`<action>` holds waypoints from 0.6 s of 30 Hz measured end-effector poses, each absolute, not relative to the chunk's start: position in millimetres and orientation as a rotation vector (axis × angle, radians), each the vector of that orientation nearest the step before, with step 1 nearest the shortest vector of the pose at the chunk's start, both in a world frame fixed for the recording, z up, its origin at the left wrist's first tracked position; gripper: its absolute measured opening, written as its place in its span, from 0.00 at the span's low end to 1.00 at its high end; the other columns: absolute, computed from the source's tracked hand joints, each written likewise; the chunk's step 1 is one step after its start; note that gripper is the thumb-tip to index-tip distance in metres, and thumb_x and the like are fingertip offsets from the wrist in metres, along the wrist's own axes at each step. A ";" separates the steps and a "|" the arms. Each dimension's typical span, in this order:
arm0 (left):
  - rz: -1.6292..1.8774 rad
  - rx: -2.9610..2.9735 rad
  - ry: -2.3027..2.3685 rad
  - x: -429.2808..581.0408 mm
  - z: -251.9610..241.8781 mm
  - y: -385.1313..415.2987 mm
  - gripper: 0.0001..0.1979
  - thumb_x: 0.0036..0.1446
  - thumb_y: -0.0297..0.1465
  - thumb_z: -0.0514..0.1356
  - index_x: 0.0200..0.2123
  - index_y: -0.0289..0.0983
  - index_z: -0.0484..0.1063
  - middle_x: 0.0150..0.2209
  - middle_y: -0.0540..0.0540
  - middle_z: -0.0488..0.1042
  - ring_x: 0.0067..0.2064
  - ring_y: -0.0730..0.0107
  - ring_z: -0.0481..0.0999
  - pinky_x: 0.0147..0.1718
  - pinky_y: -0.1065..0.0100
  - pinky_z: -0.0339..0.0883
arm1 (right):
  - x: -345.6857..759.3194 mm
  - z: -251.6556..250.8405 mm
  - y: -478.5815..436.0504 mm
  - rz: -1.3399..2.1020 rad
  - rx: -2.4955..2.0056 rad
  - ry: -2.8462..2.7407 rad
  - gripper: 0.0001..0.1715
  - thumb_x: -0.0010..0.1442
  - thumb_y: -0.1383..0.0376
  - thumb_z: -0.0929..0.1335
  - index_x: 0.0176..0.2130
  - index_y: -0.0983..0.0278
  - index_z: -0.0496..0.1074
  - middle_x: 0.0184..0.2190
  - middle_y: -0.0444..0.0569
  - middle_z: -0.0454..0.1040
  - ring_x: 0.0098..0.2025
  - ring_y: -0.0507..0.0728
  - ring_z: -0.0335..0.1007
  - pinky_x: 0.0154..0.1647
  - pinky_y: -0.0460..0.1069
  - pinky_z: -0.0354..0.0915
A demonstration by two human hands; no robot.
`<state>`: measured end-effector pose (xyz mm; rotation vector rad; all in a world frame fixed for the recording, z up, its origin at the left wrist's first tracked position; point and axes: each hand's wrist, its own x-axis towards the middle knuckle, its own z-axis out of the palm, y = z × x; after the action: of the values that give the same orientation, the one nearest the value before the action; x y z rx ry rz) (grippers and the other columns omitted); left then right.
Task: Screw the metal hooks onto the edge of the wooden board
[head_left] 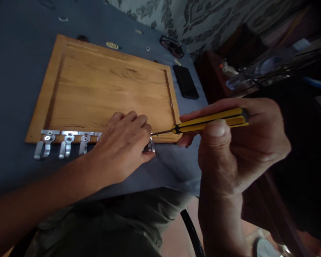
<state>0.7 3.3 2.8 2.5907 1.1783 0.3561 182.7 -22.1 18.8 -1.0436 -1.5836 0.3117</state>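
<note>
A framed wooden board (112, 85) lies on the blue-grey cloth. Along its near edge runs a row of metal hooks (66, 142), fixed with screws. My left hand (120, 146) rests over the right part of this row, fingers curled at the last metal hook (151, 145), which is partly hidden. In my right hand (238, 146) is a screwdriver (211, 119) with a yellow and black handle, thumb along its side. Its shaft points left, and the tip reaches the hook beside my left fingers; the exact contact is hidden.
A black phone (186, 82) lies right of the board, and dark-framed glasses (172, 46) sit behind it. The blue-grey tablecloth (10, 89) extends to the left. Dark furniture (214, 71) with small items stands at the right, near a patterned curtain (203, 21).
</note>
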 end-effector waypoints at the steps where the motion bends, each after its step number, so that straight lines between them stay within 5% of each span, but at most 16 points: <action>1: 0.363 2.587 1.180 0.9 2.6 2.9 0.12 0.61 0.39 0.71 0.39 0.36 0.80 0.41 0.41 0.78 0.50 0.49 0.77 0.47 0.54 0.67 | 182.5 18.9 -20.9 0.307 -1.029 -1.596 0.06 0.66 0.56 0.74 0.44 0.51 0.80 0.36 0.44 0.82 0.20 0.54 0.72 0.16 0.51 0.67; 11: 0.419 2.586 1.178 0.6 0.3 2.2 0.11 0.61 0.37 0.71 0.38 0.36 0.80 0.41 0.41 0.79 0.50 0.49 0.78 0.47 0.54 0.67 | 183.3 19.7 -16.9 0.186 -0.987 -1.667 0.06 0.66 0.62 0.75 0.45 0.55 0.81 0.33 0.44 0.80 0.20 0.51 0.72 0.16 0.46 0.63; 18: 0.378 2.582 1.170 0.4 2.4 3.6 0.11 0.61 0.38 0.71 0.39 0.35 0.80 0.41 0.40 0.79 0.51 0.47 0.78 0.48 0.53 0.68 | 183.7 17.5 -19.4 0.275 -1.069 -1.595 0.07 0.64 0.57 0.76 0.43 0.52 0.79 0.35 0.44 0.79 0.22 0.53 0.72 0.17 0.49 0.64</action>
<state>0.4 3.6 2.4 2.5819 1.1704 0.3784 183.7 -19.4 17.5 -1.0686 -1.5951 0.2748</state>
